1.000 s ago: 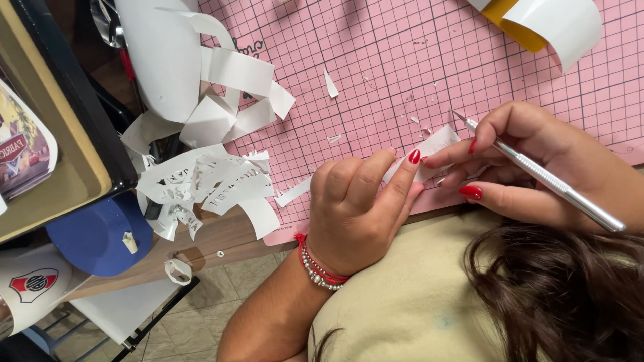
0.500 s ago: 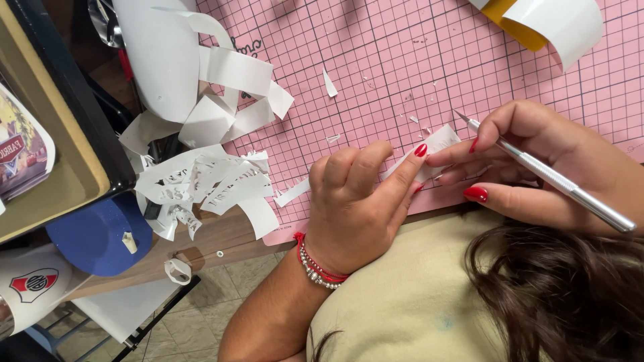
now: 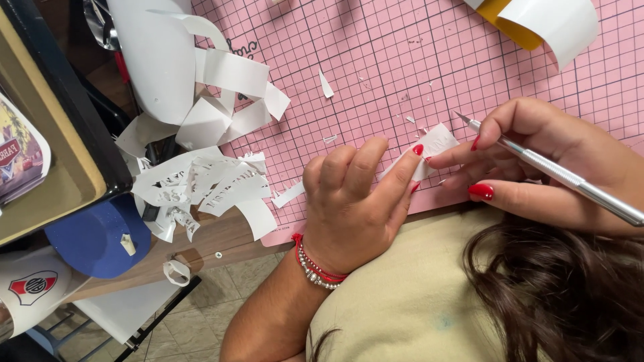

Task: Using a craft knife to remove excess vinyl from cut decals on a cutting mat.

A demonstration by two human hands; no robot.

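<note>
My left hand (image 3: 355, 201), with a red-and-bead bracelet on the wrist, rests on the near edge of a pink gridded cutting mat (image 3: 376, 60). Its red-nailed fingertip presses down a small white paper piece (image 3: 439, 142). My right hand (image 3: 550, 157) holds a slim silver craft knife (image 3: 563, 175) like a pen. The blade tip points up-left, just above the paper piece, and two fingers of that hand touch the paper's right side. Part of the paper is hidden under my fingers.
A pile of cut white paper scraps (image 3: 201, 181) and curled white sheets (image 3: 221, 74) lies at the mat's left. A yellow-and-white roll (image 3: 537, 23) sits top right. A dark-framed tray (image 3: 60, 154), a blue cap (image 3: 90, 234) and a white cap (image 3: 33, 288) are at the left, past the wooden table edge (image 3: 215, 245).
My left fingers have curled slightly and the fingertip has slid a little along the paper. The knife hand has shifted only a little.
</note>
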